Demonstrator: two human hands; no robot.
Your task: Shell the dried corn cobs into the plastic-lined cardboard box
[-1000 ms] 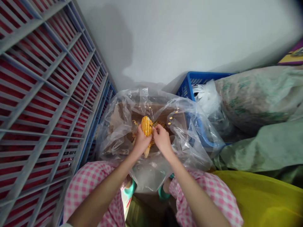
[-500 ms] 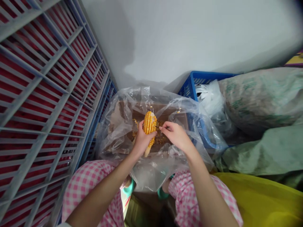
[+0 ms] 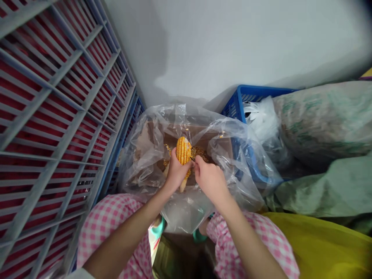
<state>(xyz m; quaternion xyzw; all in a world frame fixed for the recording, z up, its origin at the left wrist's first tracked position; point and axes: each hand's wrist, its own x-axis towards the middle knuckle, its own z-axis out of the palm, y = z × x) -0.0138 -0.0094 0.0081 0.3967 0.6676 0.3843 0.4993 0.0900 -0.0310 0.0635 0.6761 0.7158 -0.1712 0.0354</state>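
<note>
My left hand [image 3: 175, 173] is closed round a yellow corn cob [image 3: 183, 149], holding it upright over a cardboard box lined with a clear plastic bag [image 3: 151, 155]. My right hand [image 3: 209, 179] is closed in a pinch on a thin dark tool whose tip meets the cob's right side; the tool is too small to name. Loose corn kernels [image 3: 200, 152] lie in the box behind the cob, and a few stick to the plastic. The cob's lower end is bare of kernels.
A grey metal rack with red contents [image 3: 58, 116] fills the left. A blue plastic crate [image 3: 244, 101] stands at the right of the box, with large filled sacks [image 3: 319, 120] beyond. A yellow surface [image 3: 325, 244] lies at lower right. My knees in pink checked cloth [image 3: 113, 224] are below.
My right hand swung out to the right of the cob, then came back in against its right side. The left hand kept its grip, and the cob stayed upright.
</note>
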